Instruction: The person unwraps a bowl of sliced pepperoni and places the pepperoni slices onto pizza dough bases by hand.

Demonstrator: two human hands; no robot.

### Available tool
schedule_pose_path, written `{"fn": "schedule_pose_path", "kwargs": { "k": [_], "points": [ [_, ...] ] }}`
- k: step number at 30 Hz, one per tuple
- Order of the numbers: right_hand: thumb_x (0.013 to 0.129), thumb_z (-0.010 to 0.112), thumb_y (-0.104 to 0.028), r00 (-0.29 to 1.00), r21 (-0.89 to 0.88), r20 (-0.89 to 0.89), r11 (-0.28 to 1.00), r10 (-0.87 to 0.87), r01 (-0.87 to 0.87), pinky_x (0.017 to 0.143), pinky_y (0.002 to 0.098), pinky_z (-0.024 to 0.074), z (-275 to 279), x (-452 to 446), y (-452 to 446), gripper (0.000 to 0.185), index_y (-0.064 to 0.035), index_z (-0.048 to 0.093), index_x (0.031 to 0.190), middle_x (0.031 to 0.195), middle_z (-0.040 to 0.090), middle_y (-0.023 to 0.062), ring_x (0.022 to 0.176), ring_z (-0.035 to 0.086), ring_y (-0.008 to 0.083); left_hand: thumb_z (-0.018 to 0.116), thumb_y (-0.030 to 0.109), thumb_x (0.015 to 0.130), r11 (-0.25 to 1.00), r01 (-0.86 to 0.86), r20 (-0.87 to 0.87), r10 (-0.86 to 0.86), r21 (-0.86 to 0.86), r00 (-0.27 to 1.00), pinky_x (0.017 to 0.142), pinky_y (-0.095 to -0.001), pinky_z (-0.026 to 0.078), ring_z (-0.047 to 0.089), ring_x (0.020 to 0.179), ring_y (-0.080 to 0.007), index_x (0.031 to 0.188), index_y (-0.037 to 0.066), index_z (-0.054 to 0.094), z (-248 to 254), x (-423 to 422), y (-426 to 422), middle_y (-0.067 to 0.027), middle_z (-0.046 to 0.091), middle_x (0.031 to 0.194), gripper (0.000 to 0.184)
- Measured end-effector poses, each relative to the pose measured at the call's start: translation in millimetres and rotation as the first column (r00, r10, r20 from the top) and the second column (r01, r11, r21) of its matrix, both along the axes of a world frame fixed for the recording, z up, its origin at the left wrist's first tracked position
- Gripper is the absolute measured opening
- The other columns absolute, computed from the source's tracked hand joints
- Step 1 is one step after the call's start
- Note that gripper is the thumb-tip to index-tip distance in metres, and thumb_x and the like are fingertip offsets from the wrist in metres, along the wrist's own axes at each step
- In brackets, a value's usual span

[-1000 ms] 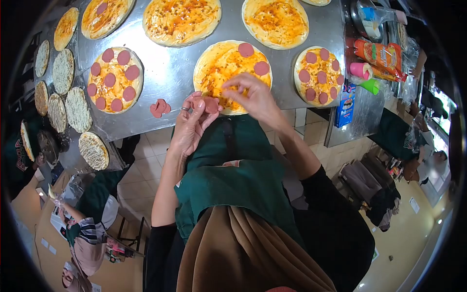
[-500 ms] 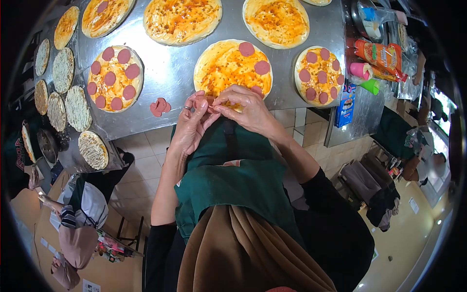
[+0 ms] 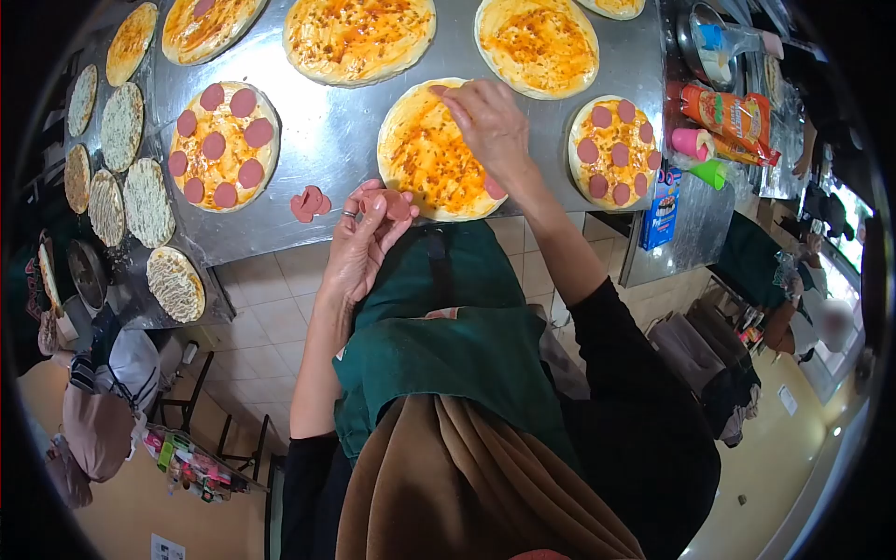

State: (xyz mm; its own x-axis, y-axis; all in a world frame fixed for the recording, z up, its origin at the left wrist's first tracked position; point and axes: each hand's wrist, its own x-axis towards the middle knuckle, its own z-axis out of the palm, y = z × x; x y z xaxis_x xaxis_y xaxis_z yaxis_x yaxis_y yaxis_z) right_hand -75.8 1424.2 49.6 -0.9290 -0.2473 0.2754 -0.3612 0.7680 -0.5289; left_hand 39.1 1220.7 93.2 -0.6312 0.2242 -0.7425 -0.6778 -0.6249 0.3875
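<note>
A round pizza base [image 3: 425,154] with orange-red sauce lies at the front edge of the metal table. A pink sausage slice [image 3: 495,188] shows on its right side; my right hand hides part of the top. Over the upper part of this base, my right hand [image 3: 492,126] has its fingers pinched on what looks like a sausage slice [image 3: 456,113]. Just below the table edge, at the base's lower left, my left hand [image 3: 359,233] holds a few sausage slices [image 3: 397,206]. A small pile of slices [image 3: 309,203] lies on the table to its left.
Pizzas topped with slices stand left [image 3: 224,149] and right [image 3: 613,152]. Sauced bases [image 3: 359,37] lie behind. Pale-topped rounds [image 3: 121,128] fill the left side. A blue box [image 3: 662,210], orange packet [image 3: 728,112] and metal bowl [image 3: 695,42] are at right. Other people stand at both sides.
My right hand has moved from beside my left hand up over the pizza base. My left hand stays near the edge, its slices now more visible. The view has shifted slightly.
</note>
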Motion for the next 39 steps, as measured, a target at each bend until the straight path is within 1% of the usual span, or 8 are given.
{"fn": "schedule_pose_path", "kwargs": {
  "k": [7, 10, 13, 16, 25, 31, 34, 39],
  "points": [
    [0.082, 0.068, -0.018, 0.99, 0.017, 0.133, 0.999, 0.046, -0.048, 0.072, 0.0324, 0.0481, -2, 26, -8, 0.021, -0.0088, 0.067, 0.101, 0.093, 0.062, 0.0062, 0.086, 0.058, 0.0223, 0.062, 0.024, 0.09, 0.996, -0.075, 0.019, 0.075, 0.044, 0.997, 0.091, -0.0309, 0.052, 0.061, 0.104, -0.028, 0.126, 0.009, 0.039, 0, 0, -5, -0.0195, 0.056, 0.117, 0.045],
    [0.083, 0.068, -0.017, 0.898, -0.268, 0.424, 0.963, 0.119, -0.001, 0.073, 0.0318, 0.0474, 12, 35, -10, 0.021, -0.0091, 0.067, 0.102, 0.093, 0.062, 0.0061, 0.087, 0.059, 0.0203, 0.062, 0.024, 0.09, 0.995, -0.087, 0.026, 0.085, 0.058, 0.996, 0.091, -0.0308, 0.052, 0.06, 0.106, -0.0283, 0.126, 0.009, 0.039, -1, -1, -6, -0.0203, 0.056, 0.117, 0.045],
    [0.083, 0.068, -0.016, 0.667, -0.433, 0.68, 0.901, 0.304, 0.031, 0.076, 0.0318, 0.0467, 43, 41, -15, 0.018, -0.0076, 0.067, 0.099, 0.093, 0.062, 0.0054, 0.09, 0.059, 0.0189, 0.061, 0.025, 0.091, 0.994, -0.075, 0.016, 0.074, 0.084, 0.997, 0.09, -0.0299, 0.052, 0.061, 0.104, -0.0243, 0.126, 0.009, 0.04, 3, -4, -4, -0.0159, 0.056, 0.115, 0.044],
    [0.081, 0.071, -0.015, 0.69, -0.543, 0.537, 0.825, 0.486, -0.159, 0.08, 0.0317, 0.0461, 57, 50, -21, 0.018, -0.0062, 0.066, 0.095, 0.093, 0.061, 0.0053, 0.091, 0.059, 0.0195, 0.061, 0.025, 0.091, 0.995, -0.082, 0.028, 0.081, 0.048, 0.996, 0.089, -0.0284, 0.053, 0.061, 0.101, -0.0189, 0.125, 0.009, 0.04, 3, -4, -3, -0.01, 0.056, 0.112, 0.043],
    [0.077, 0.071, -0.018, 0.758, -0.453, 0.444, 0.85, 0.477, -0.269, 0.082, 0.0347, 0.0468, 60, 59, -17, 0.02, -0.0091, 0.066, 0.095, 0.096, 0.061, 0.0051, 0.094, 0.059, 0.023, 0.061, 0.024, 0.091, 0.996, -0.05, 0.041, 0.047, 0.072, 0.998, 0.088, -0.0273, 0.054, 0.06, 0.098, -0.0149, 0.125, 0.009, 0.042, 6, -4, 0, -0.0063, 0.054, 0.11, 0.041],
    [0.078, 0.069, -0.014, 0.867, -0.252, 0.251, 0.894, 0.43, -0.37, 0.078, 0.037, 0.0482, 60, 71, -19, 0.021, -0.0102, 0.066, 0.098, 0.098, 0.061, 0.0031, 0.092, 0.059, 0.0214, 0.061, 0.024, 0.091, 0.994, -0.096, 0.049, 0.093, 0.057, 0.994, 0.089, -0.0279, 0.053, 0.06, 0.099, -0.0147, 0.123, 0.009, 0.043, 1, -2, 3, -0.0062, 0.055, 0.109, 0.039],
    [0.078, 0.069, -0.013, 0.87, -0.238, 0.244, 0.896, 0.428, -0.374, 0.076, 0.0357, 0.0484, 58, 72, -20, 0.018, -0.0089, 0.067, 0.096, 0.095, 0.062, 0.0043, 0.089, 0.06, 0.0217, 0.061, 0.025, 0.091, 0.993, -0.102, 0.053, 0.099, 0.054, 0.994, 0.09, -0.0284, 0.053, 0.06, 0.099, -0.0143, 0.123, 0.009, 0.044, -1, -1, 3, -0.0056, 0.054, 0.109, 0.039],
    [0.079, 0.069, -0.009, 0.832, -0.446, 0.369, 0.864, 0.413, -0.232, 0.071, 0.0326, 0.0478, 41, 52, -16, 0.013, -0.0054, 0.067, 0.092, 0.086, 0.063, 0.0073, 0.084, 0.06, 0.0223, 0.059, 0.026, 0.092, 0.992, -0.107, 0.054, 0.104, 0.064, 0.993, 0.09, -0.0289, 0.053, 0.062, 0.102, -0.0213, 0.123, 0.009, 0.043, -1, 1, 0, -0.0119, 0.058, 0.112, 0.04]
  ]
}}
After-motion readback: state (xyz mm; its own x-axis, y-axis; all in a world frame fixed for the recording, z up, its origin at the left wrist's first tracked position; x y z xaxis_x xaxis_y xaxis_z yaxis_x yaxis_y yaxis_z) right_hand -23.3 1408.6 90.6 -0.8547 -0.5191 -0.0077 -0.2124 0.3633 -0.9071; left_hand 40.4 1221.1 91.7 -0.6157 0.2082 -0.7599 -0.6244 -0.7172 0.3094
